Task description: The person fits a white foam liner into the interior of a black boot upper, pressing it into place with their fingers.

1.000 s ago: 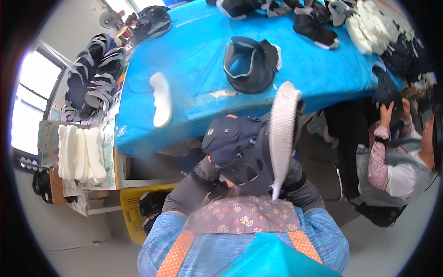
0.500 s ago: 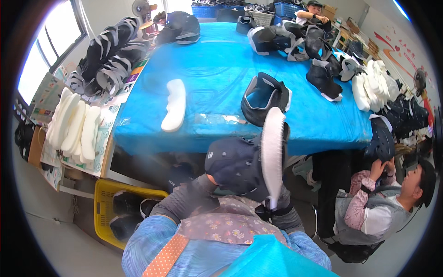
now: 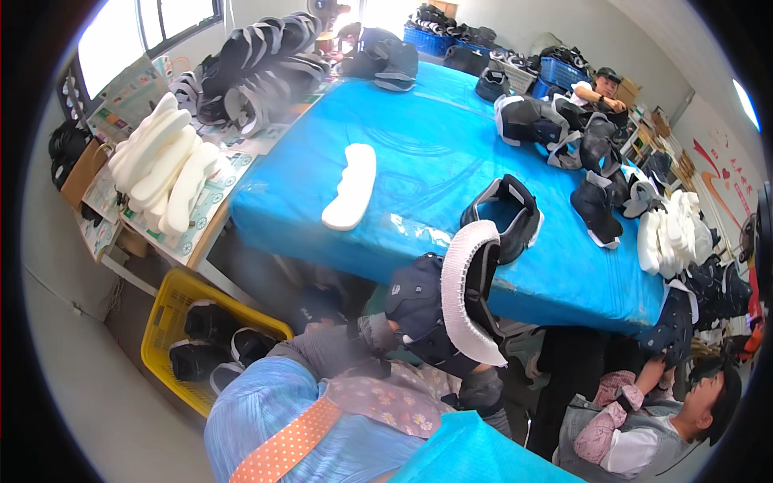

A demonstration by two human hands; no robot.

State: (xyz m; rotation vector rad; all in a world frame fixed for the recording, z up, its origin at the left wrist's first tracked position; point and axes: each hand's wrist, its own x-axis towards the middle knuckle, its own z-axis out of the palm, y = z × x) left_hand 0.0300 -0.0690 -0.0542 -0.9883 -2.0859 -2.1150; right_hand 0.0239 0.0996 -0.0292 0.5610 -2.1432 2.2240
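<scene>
A dark navy shoe upper (image 3: pixel 415 302) is held up in front of me, off the table's near edge. Along its opening runs a white padded strip (image 3: pixel 457 294) with a stitched edge, curved like a crescent. My left hand (image 3: pixel 392 326) grips the upper from its left side, fingers mostly hidden behind it. Below the opening, my right hand (image 3: pixel 481 370) holds the lower right part, its fingers largely covered. Just beyond, another black upper (image 3: pixel 527 229) with grey lining stands on the blue-covered table (image 3: pixel 298 193). To its left lies a white foam pad (image 3: pixel 352 189).
White foam pads (image 3: pixel 165 165) are stacked on the left side table, with black uppers (image 3: pixel 258 68) behind. A yellow basket (image 3: pixel 157 322) with black uppers stands at lower left. More uppers (image 3: pixel 592 149) line the right side. A seated co-worker (image 3: pixel 644 410) is close on my right.
The view has swung left, so the surroundings appear shifted right. In my hands the upper has turned; its white strip now curves more and the dark inside shows.
</scene>
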